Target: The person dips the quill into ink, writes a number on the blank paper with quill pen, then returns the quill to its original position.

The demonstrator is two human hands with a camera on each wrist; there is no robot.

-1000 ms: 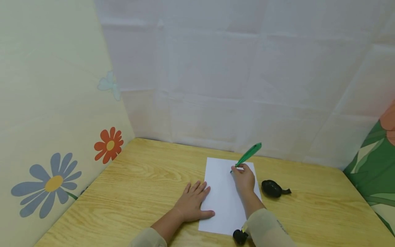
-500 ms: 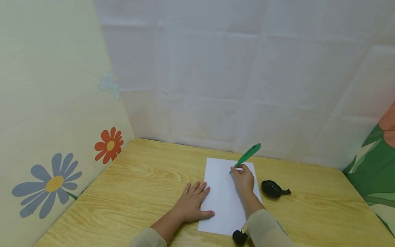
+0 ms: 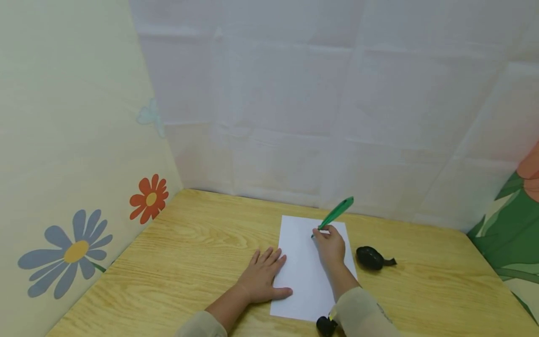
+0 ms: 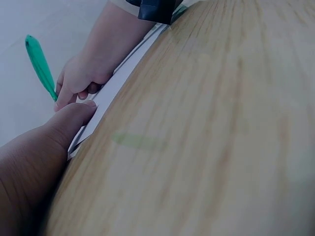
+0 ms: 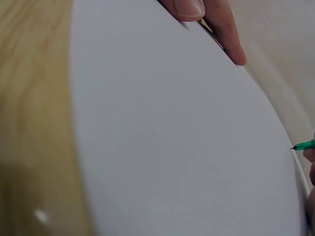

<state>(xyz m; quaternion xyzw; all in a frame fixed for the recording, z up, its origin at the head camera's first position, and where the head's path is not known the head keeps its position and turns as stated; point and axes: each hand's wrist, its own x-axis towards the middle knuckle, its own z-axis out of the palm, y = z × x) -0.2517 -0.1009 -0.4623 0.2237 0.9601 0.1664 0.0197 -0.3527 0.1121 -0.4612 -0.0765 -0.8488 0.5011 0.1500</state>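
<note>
Pen [image 3: 337, 211] pinched low in the right hand [image 3: 331, 245], thumb and fingers closed round the barrel just above the point, so that grip is narrow and fully occupied. It's over the upper part of the white paper [image 3: 301, 276], tip right down by the sheet. Honestly can't tell whether it's touching, and I can't make out any mark.

Handling-wise, my guess is it's super light and fairly stiff, probably smooth plastic, so a bit slick if your fingers are sweaty. That wide green leaf-like top likely makes it a touch top-heavy, and I'd bet the thin point is the fragile bit. Low on the barrel looks like the right place to hold it; grabbing the leafy end would probably wobble. Paper's the opposite: floppy, easy to skid or crease, so flat pressure near an edge suits it better than a pinch.

Pose: right wrist lies low, forearm coming in from the near side across the right half of the sheet, pen leaning away up and to the right. Left hand [image 3: 261, 276] is flat with fingers spread, not gripping anything, thumb on the sheet and fingertips at its left edge, the rest on the wooden table [image 3: 202, 229]. Further right, just beside the paper, sits a black rounded thing [image 3: 370, 258] with a stubby tail.
</note>
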